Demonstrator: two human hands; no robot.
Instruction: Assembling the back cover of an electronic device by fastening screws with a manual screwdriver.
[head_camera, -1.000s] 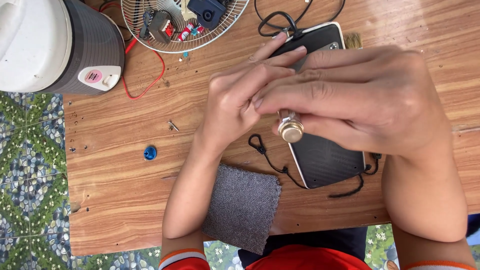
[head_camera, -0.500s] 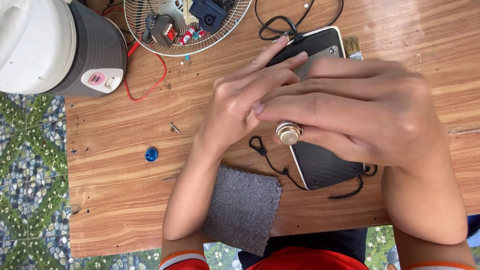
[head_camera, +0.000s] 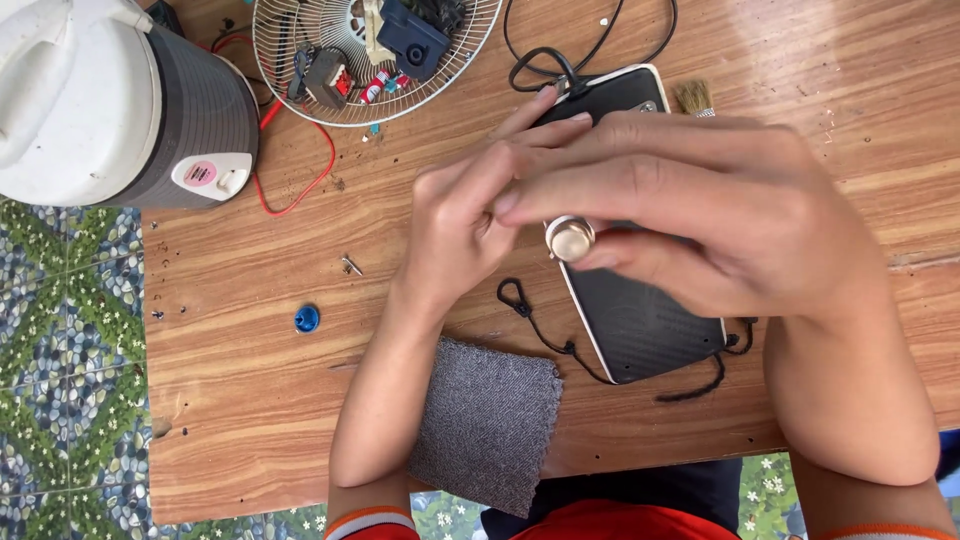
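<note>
My right hand (head_camera: 700, 215) pinches a small round metal part (head_camera: 571, 238) with a shiny domed end between thumb and fingers. My left hand (head_camera: 470, 220) presses against the right hand's fingertips just left of that part, fingers stretched out; what it grips is hidden. Both hands hover over a black flat device with a pale rim (head_camera: 640, 320) that lies on the wooden table (head_camera: 240, 400). A black cord (head_camera: 540, 325) loops out from under the device.
A grey cloth (head_camera: 490, 420) hangs over the near edge. A white and grey rice cooker (head_camera: 110, 100) stands far left beside a wire fan guard (head_camera: 340, 60) holding several parts. A red wire (head_camera: 300, 195), blue cap (head_camera: 307, 319), screw (head_camera: 351, 265) and small brush (head_camera: 693, 96) lie about.
Both hands have shifted slightly upward over the device. The metal part has turned in my right fingers, its domed end now facing the camera more squarely.
</note>
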